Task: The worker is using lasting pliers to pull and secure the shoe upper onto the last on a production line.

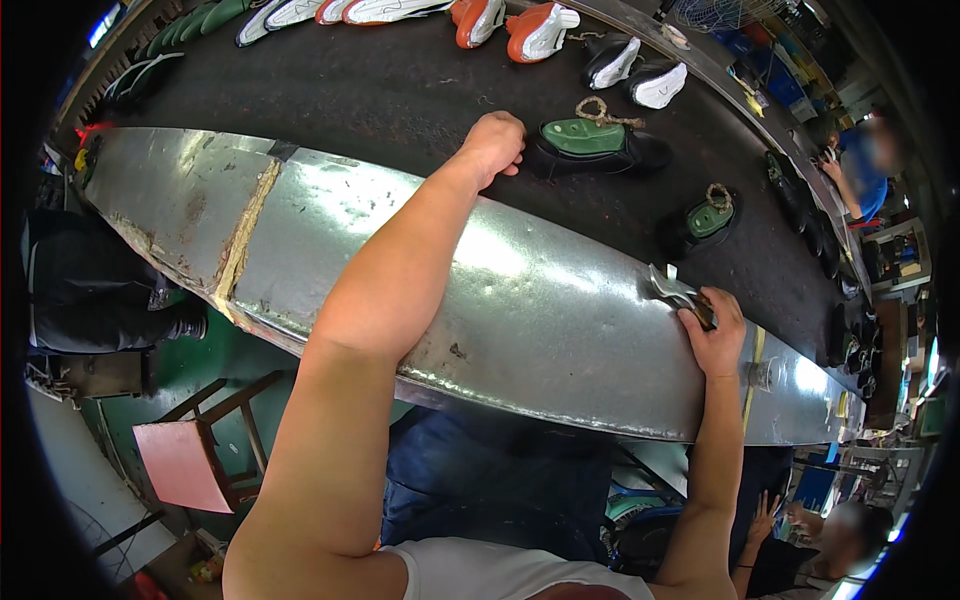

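Pliers (682,295) sit in the right hand (722,332), which wraps its fingers around their dark handle. Their shiny head points up and to the left, over the silver ledge (570,330). The left hand (493,147) is past the far edge of the ledge, by the dark belt (330,110). Its fingers are curled, and I cannot tell if they pinch anything. Just to its right is a black shoe (592,164) with a green foot shape (580,137) inside and a loop of string (597,112) on top. I cannot tell if the hand touches it. Another green-filled shoe (700,222) stands farther right, near the pliers.
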The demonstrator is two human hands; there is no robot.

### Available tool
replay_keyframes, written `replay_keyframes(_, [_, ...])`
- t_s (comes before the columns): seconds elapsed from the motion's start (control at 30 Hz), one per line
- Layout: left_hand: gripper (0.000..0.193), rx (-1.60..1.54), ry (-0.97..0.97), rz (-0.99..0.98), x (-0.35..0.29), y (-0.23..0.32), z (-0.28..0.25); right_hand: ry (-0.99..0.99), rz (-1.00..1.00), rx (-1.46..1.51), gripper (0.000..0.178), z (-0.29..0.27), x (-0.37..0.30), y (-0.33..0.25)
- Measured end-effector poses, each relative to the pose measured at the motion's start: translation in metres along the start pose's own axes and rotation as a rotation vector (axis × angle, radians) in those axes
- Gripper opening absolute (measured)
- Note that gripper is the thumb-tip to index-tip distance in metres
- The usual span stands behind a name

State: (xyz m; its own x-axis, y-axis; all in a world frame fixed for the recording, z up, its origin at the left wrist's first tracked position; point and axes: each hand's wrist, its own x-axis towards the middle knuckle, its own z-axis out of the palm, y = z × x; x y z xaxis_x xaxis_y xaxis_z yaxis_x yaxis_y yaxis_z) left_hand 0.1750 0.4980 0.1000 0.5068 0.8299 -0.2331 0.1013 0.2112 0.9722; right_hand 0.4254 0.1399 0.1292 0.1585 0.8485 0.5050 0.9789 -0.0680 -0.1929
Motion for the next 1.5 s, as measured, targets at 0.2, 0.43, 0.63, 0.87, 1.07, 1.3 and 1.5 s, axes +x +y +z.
replay_keyframes(0.2, [0.072, 0.404, -0.157, 0.304, -0.019, 0.004, 0.009, -0.005, -0.001, -0.002, 0.044, -0.001, 0.001, 0.001])
replay_keyframes(0.43, [0.072, 0.711, -0.075, 0.439, -0.027, 0.009, 0.018, -0.016, 0.016, 0.010, 0.043, 0.000, 0.002, 0.001])
replay_keyframes(0.63, [0.060, 0.944, -0.027, 0.562, -0.031, 0.006, 0.037, -0.022, 0.043, 0.039, 0.043, -0.001, 0.001, 0.002])
replay_keyframes(0.87, [0.073, 0.934, -0.218, 0.547, -0.024, 0.034, 0.081, -0.030, 0.082, 0.055, 0.043, -0.002, -0.003, 0.009])
replay_keyframes(1.07, [0.059, 0.785, 0.362, 0.560, 0.080, 0.030, -0.056, -0.053, 0.068, 0.053, 0.044, 0.002, 0.005, 0.006])
replay_keyframes(1.3, [0.072, 0.855, 0.858, 0.350, 0.201, 0.024, -0.254, -0.115, 0.111, 0.085, 0.046, 0.004, 0.003, 0.010])
replay_keyframes(1.5, [0.094, 0.552, 1.007, 0.327, 0.262, 0.014, -0.329, -0.171, 0.148, 0.016, 0.050, 0.006, 0.001, 0.012])
